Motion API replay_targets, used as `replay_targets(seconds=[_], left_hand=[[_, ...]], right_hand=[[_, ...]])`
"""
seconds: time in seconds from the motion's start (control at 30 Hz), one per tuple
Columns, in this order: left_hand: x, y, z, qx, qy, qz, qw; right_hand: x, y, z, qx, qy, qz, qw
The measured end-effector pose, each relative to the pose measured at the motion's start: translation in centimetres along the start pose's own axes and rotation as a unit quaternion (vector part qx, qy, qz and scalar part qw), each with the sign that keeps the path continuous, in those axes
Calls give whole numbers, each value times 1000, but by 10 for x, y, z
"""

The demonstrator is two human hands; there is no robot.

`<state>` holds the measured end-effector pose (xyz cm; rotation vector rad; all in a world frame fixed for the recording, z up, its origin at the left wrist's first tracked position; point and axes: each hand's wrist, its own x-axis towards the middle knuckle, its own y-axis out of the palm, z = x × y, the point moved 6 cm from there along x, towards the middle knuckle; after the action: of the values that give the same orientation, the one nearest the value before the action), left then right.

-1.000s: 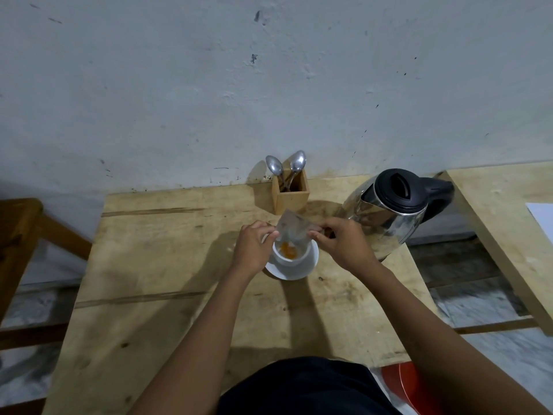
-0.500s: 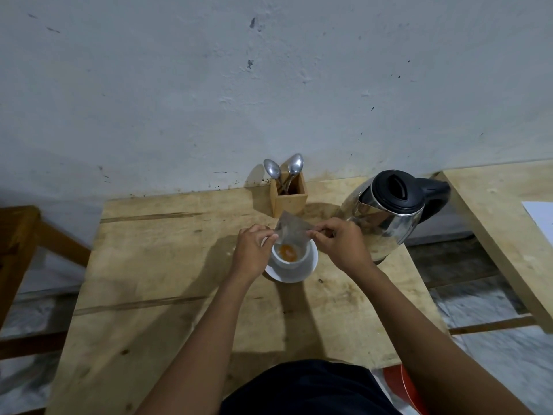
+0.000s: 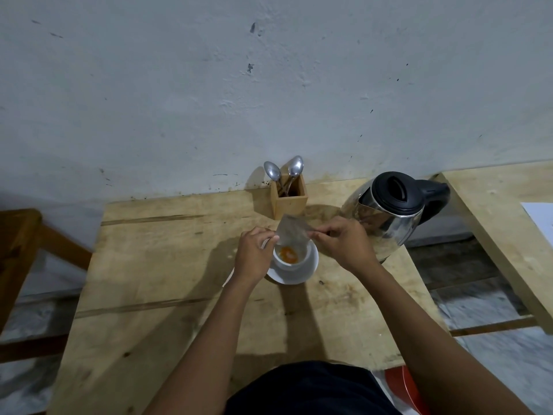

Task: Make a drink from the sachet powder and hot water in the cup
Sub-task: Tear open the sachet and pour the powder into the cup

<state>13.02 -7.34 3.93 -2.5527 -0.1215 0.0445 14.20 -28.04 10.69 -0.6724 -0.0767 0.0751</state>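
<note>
A white cup (image 3: 291, 262) stands on a white saucer (image 3: 302, 274) in the middle of the wooden table (image 3: 167, 265). Orange powder (image 3: 288, 253) lies in the cup's bottom. A silvery sachet (image 3: 292, 232) is held tilted over the cup, mouth down. My left hand (image 3: 254, 253) pinches its left edge and my right hand (image 3: 344, 242) pinches its right edge. A steel kettle (image 3: 389, 211) with a black lid stands just right of my right hand.
A wooden holder (image 3: 288, 197) with two spoons (image 3: 284, 172) stands against the wall behind the cup. A second table (image 3: 502, 223) with a white sheet sits at the right, a wooden chair frame (image 3: 21, 253) at the left. A red object (image 3: 404, 387) lies below the table's edge.
The sachet has stayed over the cup with both hands on it, tilting only slightly. The camera view shifted a little; the pile of orange powder looks much the same.
</note>
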Motion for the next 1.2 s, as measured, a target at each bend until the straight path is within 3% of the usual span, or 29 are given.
replay_targets(seconds=[0.33, 0.5, 0.6, 1.0, 1.2], left_hand=[[-3, -6, 1, 3, 7, -16, 1000], [-4, -8, -4, 10, 3, -17, 1000], [-4, -8, -3, 23, 1, -16, 1000], [-7, -13, -6, 62, -4, -23, 998], [-8, -9, -8, 53, -4, -17, 998]], right_hand=[[-2, 4, -2, 81, 48, 7, 995], [0, 6, 4, 53, 20, 28, 998], [4, 1, 2, 36, 26, -8, 999], [2, 8, 7, -6, 1, 53, 999], [2, 6, 3, -12, 9, 37, 999]])
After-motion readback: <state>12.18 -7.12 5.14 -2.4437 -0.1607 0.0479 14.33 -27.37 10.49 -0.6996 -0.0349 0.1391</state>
